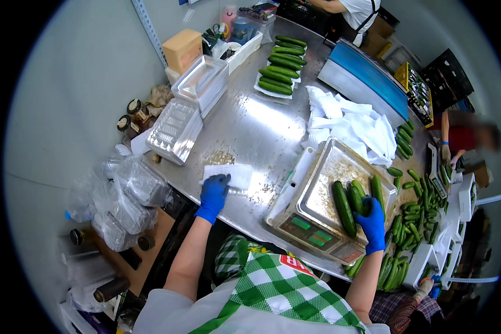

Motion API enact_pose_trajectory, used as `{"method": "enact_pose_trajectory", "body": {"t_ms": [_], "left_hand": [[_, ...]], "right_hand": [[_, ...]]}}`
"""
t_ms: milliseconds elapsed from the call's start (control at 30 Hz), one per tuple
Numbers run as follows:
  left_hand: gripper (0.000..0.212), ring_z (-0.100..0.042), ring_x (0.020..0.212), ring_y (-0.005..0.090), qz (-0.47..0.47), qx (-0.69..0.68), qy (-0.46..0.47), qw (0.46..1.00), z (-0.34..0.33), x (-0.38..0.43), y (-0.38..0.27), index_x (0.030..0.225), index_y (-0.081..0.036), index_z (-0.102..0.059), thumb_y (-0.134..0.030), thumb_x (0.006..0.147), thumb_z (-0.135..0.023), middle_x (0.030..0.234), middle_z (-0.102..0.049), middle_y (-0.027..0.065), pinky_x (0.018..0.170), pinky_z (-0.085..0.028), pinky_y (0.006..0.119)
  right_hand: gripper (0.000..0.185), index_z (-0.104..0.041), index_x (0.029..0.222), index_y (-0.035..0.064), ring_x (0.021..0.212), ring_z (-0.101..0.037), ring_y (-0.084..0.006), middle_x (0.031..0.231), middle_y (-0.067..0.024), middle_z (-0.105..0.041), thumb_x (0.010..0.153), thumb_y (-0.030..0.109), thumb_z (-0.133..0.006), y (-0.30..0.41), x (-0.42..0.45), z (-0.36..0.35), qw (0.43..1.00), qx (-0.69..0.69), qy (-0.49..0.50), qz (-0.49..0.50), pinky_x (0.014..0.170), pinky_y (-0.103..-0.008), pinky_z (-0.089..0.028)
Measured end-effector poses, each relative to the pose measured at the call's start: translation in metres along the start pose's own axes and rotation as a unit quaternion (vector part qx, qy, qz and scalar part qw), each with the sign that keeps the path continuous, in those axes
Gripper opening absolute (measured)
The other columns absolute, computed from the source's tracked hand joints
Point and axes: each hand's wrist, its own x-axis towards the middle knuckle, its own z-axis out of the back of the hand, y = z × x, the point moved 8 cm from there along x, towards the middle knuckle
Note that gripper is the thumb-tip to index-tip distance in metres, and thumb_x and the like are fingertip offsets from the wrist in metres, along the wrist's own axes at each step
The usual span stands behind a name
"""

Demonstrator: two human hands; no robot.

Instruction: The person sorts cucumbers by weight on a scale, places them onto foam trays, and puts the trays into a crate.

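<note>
My left hand [213,197], in a blue glove, has its fingers on the left end of a white absorbent pad [239,174]. A clear plastic tray [238,193] shows along the pad's lower edge, near the front of the steel table. My right hand [371,225], also blue-gloved, grips a cucumber [354,199] on the metal pan of a weighing scale [323,179]. Another cucumber [343,208] lies to its left and a further cucumber [377,193] to its right. The right fingertips are partly hidden by the cucumbers. Green digits glow on the scale's display [309,230].
White pads [350,121] lie heaped behind the scale. Stacked clear trays [175,129] stand at left, and a row of cucumbers on trays [282,69] lies at the back. Loose cucumbers [413,221] cover the right side. Co-workers [459,133] are at the right and back.
</note>
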Motion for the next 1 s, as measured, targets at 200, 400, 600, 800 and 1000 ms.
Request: {"method": "enact_pose_trajectory", "body": {"t_ms": [200, 400, 600, 800, 1000], "left_hand": [[0.035, -0.054, 0.088, 0.0292, 0.024, -0.025, 0.067, 0.997, -0.018, -0.007, 0.005, 0.108, -0.010, -0.060, -0.008, 0.072, -0.061, 0.098, -0.059, 0.0098, 0.077, -0.043, 0.040], [0.039, -0.054, 0.090, 0.0274, -0.037, -0.028, -0.043, 0.998, 0.031, 0.011, -0.011, 0.111, -0.011, -0.059, -0.006, 0.072, -0.060, 0.099, -0.059, 0.0084, 0.080, -0.043, 0.038], [0.036, -0.055, 0.092, 0.0264, -0.040, -0.030, -0.032, 0.998, 0.027, 0.018, -0.005, 0.108, -0.012, -0.061, -0.005, 0.072, -0.060, 0.103, -0.059, 0.0082, 0.078, -0.044, 0.039], [0.028, -0.056, 0.093, 0.0279, 0.008, -0.040, 0.051, 0.998, -0.017, 0.003, 0.016, 0.102, -0.011, -0.062, -0.006, 0.075, -0.055, 0.103, -0.060, 0.0101, 0.078, -0.045, 0.039], [0.034, -0.057, 0.093, 0.0313, -0.034, -0.090, 0.091, 0.991, -0.014, -0.010, 0.012, 0.105, -0.009, -0.061, -0.003, 0.073, -0.054, 0.103, -0.060, 0.0137, 0.079, -0.047, 0.040]], "right_hand": [[0.049, -0.050, 0.109, 0.0014, 0.096, -0.054, -0.0216, 0.101, -0.0104, -0.056, 0.064, 0.006, -0.072, -0.006, -0.003, -0.006, 0.999, 0.026, -0.033, -0.023, 0.086, -0.0312, -0.042], [0.048, -0.049, 0.107, 0.0014, 0.096, -0.052, -0.0195, 0.100, -0.0095, -0.055, 0.065, 0.006, -0.071, -0.019, -0.001, -0.009, 0.996, 0.037, -0.079, 0.011, 0.088, -0.0298, -0.040], [0.043, -0.049, 0.102, 0.0019, 0.095, -0.049, -0.0199, 0.097, -0.0084, -0.051, 0.064, 0.002, -0.069, 0.020, -0.009, 0.006, 0.986, 0.087, -0.134, -0.036, 0.088, -0.0301, -0.039], [0.044, -0.050, 0.104, 0.0040, 0.102, -0.051, -0.0212, 0.110, -0.0116, -0.052, 0.065, 0.000, -0.069, 0.120, -0.004, -0.034, 0.983, 0.164, -0.061, 0.056, 0.088, -0.0319, -0.043], [0.051, -0.050, 0.108, 0.0028, 0.102, -0.054, -0.0269, 0.112, -0.0156, -0.051, 0.063, 0.006, -0.073, 0.233, 0.008, -0.147, 0.955, 0.169, 0.133, 0.202, 0.088, -0.0339, -0.043]]}}
